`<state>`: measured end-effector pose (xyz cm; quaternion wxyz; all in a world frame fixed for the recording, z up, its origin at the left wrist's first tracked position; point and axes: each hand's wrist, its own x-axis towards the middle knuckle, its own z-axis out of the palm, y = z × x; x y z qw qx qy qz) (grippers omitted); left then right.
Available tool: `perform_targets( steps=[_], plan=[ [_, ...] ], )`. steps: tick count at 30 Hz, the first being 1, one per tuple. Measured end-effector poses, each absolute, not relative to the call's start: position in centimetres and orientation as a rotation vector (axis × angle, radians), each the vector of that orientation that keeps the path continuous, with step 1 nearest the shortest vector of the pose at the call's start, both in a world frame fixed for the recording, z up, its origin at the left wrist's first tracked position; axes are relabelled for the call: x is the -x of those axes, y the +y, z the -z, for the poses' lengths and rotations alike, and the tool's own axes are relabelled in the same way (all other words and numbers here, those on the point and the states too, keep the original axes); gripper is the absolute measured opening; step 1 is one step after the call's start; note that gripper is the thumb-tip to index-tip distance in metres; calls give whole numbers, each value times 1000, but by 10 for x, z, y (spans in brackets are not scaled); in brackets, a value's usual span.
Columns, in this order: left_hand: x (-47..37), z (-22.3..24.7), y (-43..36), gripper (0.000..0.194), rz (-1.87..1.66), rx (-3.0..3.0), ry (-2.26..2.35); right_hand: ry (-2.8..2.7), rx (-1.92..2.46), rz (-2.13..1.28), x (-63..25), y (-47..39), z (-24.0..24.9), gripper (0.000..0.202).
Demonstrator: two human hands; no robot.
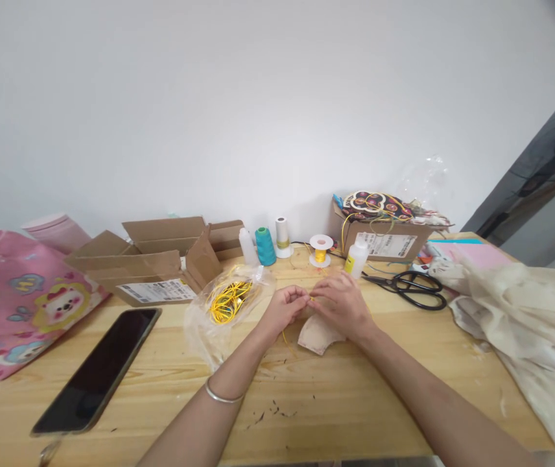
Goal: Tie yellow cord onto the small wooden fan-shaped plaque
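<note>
Both hands meet over the middle of the wooden table. My left hand [286, 307] is closed in a pinch on a thin yellow cord [284, 336], whose loose end hangs below the fingers. Close against it, my right hand [343, 306] has its fingers bent together at the same cord, a bit of which shows between the two hands. Beneath my right hand lies a small beige curved piece [317, 335], partly covered by the palm; its material is hard to make out. Several dark marks dot the wood in front.
A clear bag of yellow cord [229, 303], a phone [97, 371] and an open cardboard box [146, 275] are on the left. Behind stand a teal thread cone [264, 246], a yellow cord spool [321, 254] and a bottle [356, 257]. Black scissors [418, 290] and cream fabric [525, 324] lie right.
</note>
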<state>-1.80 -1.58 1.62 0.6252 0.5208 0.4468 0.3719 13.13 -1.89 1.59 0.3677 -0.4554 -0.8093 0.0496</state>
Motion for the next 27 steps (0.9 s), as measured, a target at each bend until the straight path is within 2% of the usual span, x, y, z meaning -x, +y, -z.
perform_targets(
  steps=[7,27],
  plan=[
    [16,-9,-12,26,-880,-1381,1070,-2178,1116,-250,-131,-10,-5,24],
    [15,-2,-5,36,-899,-1474,1129,-1930,1175,-318,-131,-2,0,18]
  ],
)
